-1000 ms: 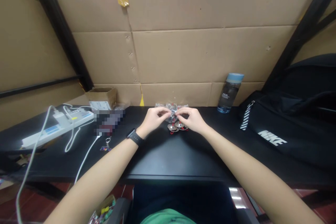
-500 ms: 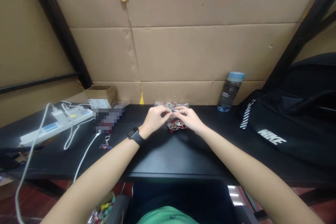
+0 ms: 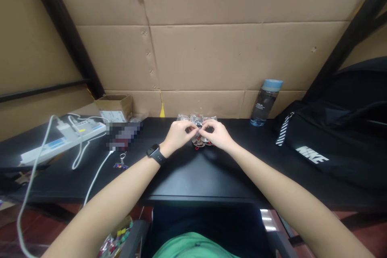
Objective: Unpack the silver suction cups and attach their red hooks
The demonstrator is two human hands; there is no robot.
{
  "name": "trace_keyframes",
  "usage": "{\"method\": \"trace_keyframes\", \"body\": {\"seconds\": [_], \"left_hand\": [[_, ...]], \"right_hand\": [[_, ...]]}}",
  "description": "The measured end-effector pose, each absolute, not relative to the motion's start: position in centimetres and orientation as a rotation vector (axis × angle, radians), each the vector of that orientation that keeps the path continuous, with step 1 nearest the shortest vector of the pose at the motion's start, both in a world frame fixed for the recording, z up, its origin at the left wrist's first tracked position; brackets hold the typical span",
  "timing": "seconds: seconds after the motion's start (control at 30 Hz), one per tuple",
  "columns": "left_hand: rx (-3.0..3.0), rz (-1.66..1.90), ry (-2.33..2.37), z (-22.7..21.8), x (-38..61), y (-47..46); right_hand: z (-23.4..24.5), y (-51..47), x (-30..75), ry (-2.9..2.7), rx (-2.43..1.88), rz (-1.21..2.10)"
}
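Over the middle of the black table [image 3: 187,181], my left hand [image 3: 179,134] is closed in a pinch, thumb against fingertip. Facing it, my right hand [image 3: 221,135] pinches too, and the fingertips of both almost meet. Whatever lies between them is too small to make out. Just beneath and behind the fingers are several shiny round metal discs [image 3: 198,143] with red loops, partly covered by my hands. Clear plastic packets [image 3: 197,118] lie behind them near the cardboard wall.
To the left are a white power strip [image 3: 65,141] with cables, a small cardboard box [image 3: 116,107], a blurred-out object and a keychain [image 3: 121,163]. A water bottle [image 3: 263,104] stands back right, beside a black Nike bag [image 3: 335,141].
My right hand's fingers have become more rounded, and its thumb and fingertip now form a ring. A shiny piece seen between the fingertips earlier is no longer distinct. The view has tilted slightly down.
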State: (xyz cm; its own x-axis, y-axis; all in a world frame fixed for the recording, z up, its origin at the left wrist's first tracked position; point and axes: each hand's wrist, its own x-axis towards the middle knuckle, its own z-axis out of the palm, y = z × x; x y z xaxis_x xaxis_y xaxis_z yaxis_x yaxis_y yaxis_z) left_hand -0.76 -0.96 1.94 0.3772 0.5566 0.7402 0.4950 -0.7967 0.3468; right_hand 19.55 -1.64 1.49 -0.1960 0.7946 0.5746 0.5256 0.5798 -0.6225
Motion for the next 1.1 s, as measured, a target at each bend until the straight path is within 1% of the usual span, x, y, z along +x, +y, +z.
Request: {"method": "trace_keyframes", "body": {"seconds": [0.17, 0.4, 0.77, 1.1], "left_hand": [[2.528, 1.398, 1.025, 2.1, -0.7, -1.1], [2.333, 1.358, 1.078, 1.8, -0.8, -0.7], [2.299, 1.339, 1.079, 1.6, -1.1, -0.3], [1.984, 1.428, 1.064, 1.1, -1.8, 1.3]], "right_hand": [[2.1, -2.2, 19.7, -1.959, -0.903, 0.063], [2.1, -2.0, 20.1, -2.039, -0.786, -0.089], [2.3, -2.0, 20.3, -2.101, -0.767, -0.122], [2.9, -2.2, 20.7, -2.117, -0.813, -0.030]]}}
